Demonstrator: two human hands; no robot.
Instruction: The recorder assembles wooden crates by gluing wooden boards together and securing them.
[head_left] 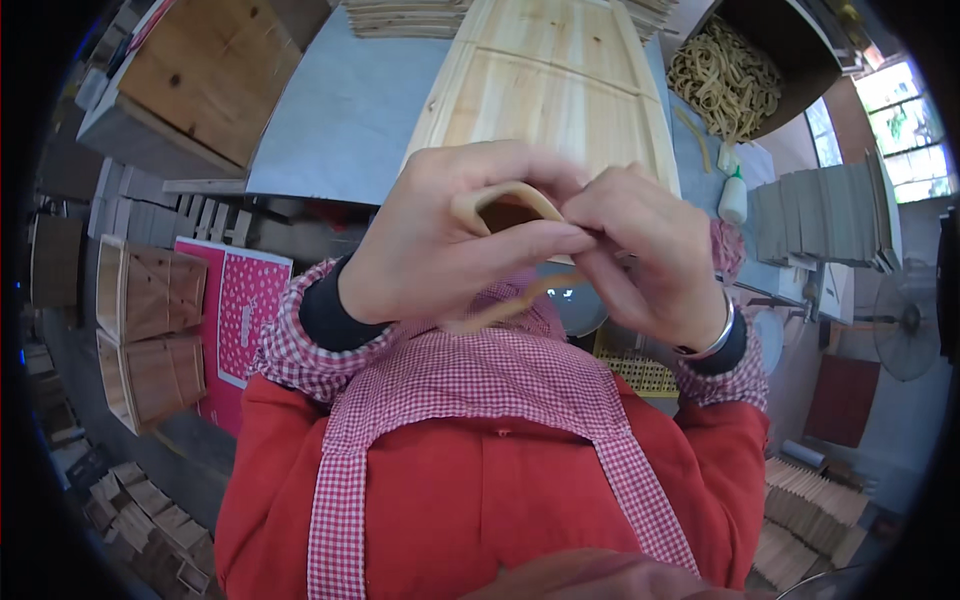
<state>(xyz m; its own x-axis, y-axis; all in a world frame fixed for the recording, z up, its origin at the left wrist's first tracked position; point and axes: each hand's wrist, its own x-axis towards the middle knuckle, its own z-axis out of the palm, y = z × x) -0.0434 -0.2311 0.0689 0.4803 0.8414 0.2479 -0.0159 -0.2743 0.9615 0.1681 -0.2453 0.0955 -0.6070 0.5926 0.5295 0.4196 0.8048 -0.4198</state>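
Note:
A tan flat strip (515,302), its material unclear, is bent into a loop between my hands, and a loose length of it hangs below them. My left hand (455,230) is closed round the loop. With thumb and fingers pinched together, my right hand (655,250) grips the strip where the loop narrows. Part of the strip is hidden by the fingers, and the right hand is slightly blurred. Just beyond both hands lies a pale wooden panel (545,100) with a grooved frame, on a grey-blue table (350,110).
A dark box at the far right holds many similar tan strips (725,80). Near it stand a white bottle (733,198) with a green tip and a row of grey boards (820,215). Wooden crates (152,290) sit at left beside a pink printed sheet (250,320). A fan (905,318) stands at right.

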